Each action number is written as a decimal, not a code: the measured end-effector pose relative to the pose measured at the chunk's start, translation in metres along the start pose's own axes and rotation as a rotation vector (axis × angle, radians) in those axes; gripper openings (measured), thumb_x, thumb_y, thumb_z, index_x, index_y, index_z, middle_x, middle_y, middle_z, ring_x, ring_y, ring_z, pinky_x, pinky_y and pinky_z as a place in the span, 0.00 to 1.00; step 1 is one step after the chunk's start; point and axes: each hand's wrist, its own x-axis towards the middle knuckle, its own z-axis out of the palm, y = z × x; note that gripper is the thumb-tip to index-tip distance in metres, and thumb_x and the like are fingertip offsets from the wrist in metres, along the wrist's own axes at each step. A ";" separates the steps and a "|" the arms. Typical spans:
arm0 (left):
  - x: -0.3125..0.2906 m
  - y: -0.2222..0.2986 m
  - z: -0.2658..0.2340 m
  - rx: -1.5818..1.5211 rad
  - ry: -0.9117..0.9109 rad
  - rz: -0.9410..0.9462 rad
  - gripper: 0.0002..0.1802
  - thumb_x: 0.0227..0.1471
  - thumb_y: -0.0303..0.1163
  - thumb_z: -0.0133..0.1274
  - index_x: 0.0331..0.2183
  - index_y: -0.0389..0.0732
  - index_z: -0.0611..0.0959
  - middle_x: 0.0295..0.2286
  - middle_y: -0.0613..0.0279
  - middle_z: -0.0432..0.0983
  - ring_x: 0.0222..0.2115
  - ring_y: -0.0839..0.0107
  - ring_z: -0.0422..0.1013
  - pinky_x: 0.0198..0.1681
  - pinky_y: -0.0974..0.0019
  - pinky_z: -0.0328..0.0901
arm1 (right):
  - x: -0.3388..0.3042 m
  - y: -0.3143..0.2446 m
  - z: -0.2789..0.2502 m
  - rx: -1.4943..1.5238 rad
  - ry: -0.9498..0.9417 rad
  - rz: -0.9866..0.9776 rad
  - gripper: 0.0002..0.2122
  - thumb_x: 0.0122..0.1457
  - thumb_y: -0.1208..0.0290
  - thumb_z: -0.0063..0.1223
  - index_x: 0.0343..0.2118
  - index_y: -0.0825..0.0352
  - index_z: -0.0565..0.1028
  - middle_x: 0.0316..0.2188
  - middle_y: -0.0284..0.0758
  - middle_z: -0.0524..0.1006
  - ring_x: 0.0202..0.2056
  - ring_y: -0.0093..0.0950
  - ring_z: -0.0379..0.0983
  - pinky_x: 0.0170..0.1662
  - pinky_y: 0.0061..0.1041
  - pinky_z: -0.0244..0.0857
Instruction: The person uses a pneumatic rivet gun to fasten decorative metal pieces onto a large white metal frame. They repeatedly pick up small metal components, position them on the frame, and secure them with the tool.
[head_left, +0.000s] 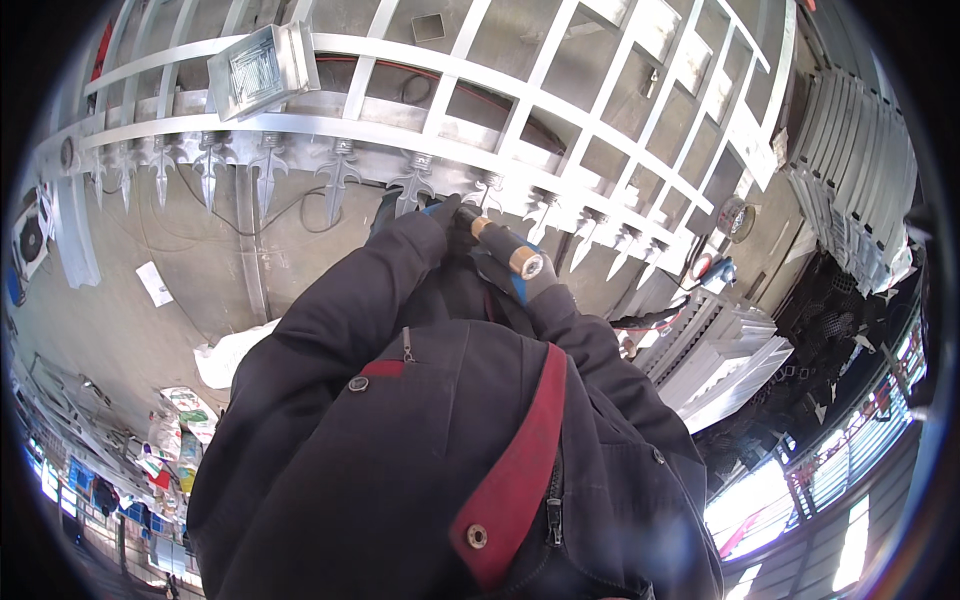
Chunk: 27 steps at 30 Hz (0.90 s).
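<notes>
A mallet (508, 247) with a dark cylindrical head and tan ends is tilted in front of me, just below the fence rail. My right hand (541, 276), in a greyish glove, is closed at its side; the handle and most of the fingers are hidden. To the left of the head, my left hand (452, 217) reaches up to the spear-shaped finials, dark and partly covered by its sleeve. Its fingers do not show clearly. The closest metal finials (412, 180) hang in a row from the lower rail of a silvery metal fence panel (380, 130).
A rectangular metal tube piece (255, 72) rests on the panel at upper left. Metal profiles are stacked at right (850, 170) and lower right (720, 360). Thin cable (240, 225) and white paper (154, 284) lie at left. An angle grinder-like tool (712, 268) sits near the panel's right end.
</notes>
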 end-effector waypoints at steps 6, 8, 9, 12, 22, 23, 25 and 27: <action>-0.047 0.005 -0.019 -0.067 -0.185 0.034 0.29 0.66 0.60 0.50 0.46 0.44 0.85 0.42 0.57 0.85 0.42 0.57 0.81 0.50 0.49 0.75 | -0.017 -0.032 0.005 -0.124 0.026 -0.101 0.21 0.62 0.53 0.66 0.53 0.58 0.78 0.44 0.39 0.84 0.47 0.41 0.82 0.48 0.38 0.73; -0.059 0.004 -0.019 -0.061 -0.179 0.092 0.27 0.66 0.58 0.52 0.46 0.44 0.85 0.42 0.57 0.85 0.42 0.57 0.81 0.50 0.49 0.75 | -0.015 -0.030 0.009 -0.232 -0.005 -0.155 0.20 0.62 0.59 0.66 0.55 0.60 0.78 0.48 0.40 0.83 0.49 0.40 0.81 0.51 0.34 0.73; -0.065 0.005 -0.019 -0.059 -0.123 0.098 0.26 0.66 0.58 0.53 0.46 0.44 0.85 0.42 0.57 0.85 0.42 0.57 0.81 0.50 0.49 0.75 | -0.013 -0.026 0.011 -0.289 -0.023 -0.179 0.20 0.63 0.62 0.66 0.56 0.61 0.78 0.49 0.40 0.82 0.50 0.39 0.81 0.52 0.33 0.73; -0.077 0.009 -0.020 -0.085 -0.155 0.102 0.25 0.63 0.57 0.57 0.43 0.44 0.85 0.40 0.57 0.86 0.41 0.57 0.82 0.47 0.50 0.76 | -0.012 -0.010 0.016 -0.207 -0.002 -0.139 0.25 0.60 0.49 0.66 0.54 0.59 0.78 0.45 0.43 0.85 0.46 0.45 0.82 0.47 0.41 0.74; -0.087 0.036 -0.055 0.094 -0.007 0.187 0.19 0.64 0.47 0.57 0.32 0.42 0.87 0.24 0.61 0.79 0.19 0.68 0.73 0.24 0.62 0.68 | -0.003 0.015 0.036 -0.081 0.028 -0.257 0.25 0.56 0.57 0.69 0.54 0.63 0.79 0.44 0.49 0.84 0.47 0.46 0.82 0.47 0.41 0.75; -0.094 0.036 -0.053 0.109 -0.021 0.268 0.18 0.65 0.47 0.56 0.32 0.43 0.87 0.23 0.62 0.78 0.19 0.68 0.72 0.23 0.63 0.67 | -0.006 0.009 0.037 0.061 -0.004 -0.258 0.24 0.56 0.61 0.69 0.54 0.64 0.79 0.46 0.46 0.84 0.48 0.43 0.82 0.48 0.38 0.75; -0.107 0.037 -0.049 0.170 -0.002 0.465 0.18 0.67 0.46 0.54 0.33 0.44 0.87 0.22 0.64 0.77 0.17 0.70 0.71 0.22 0.65 0.64 | -0.019 -0.011 0.029 0.260 -0.118 -0.251 0.24 0.60 0.71 0.66 0.59 0.66 0.76 0.55 0.40 0.80 0.57 0.33 0.76 0.59 0.30 0.69; -0.113 0.046 -0.046 0.095 -0.002 0.335 0.19 0.68 0.45 0.52 0.29 0.44 0.82 0.19 0.67 0.72 0.17 0.71 0.67 0.21 0.65 0.61 | -0.030 -0.037 0.021 0.156 -0.154 -0.281 0.25 0.63 0.77 0.64 0.63 0.68 0.73 0.62 0.37 0.76 0.63 0.27 0.72 0.66 0.26 0.64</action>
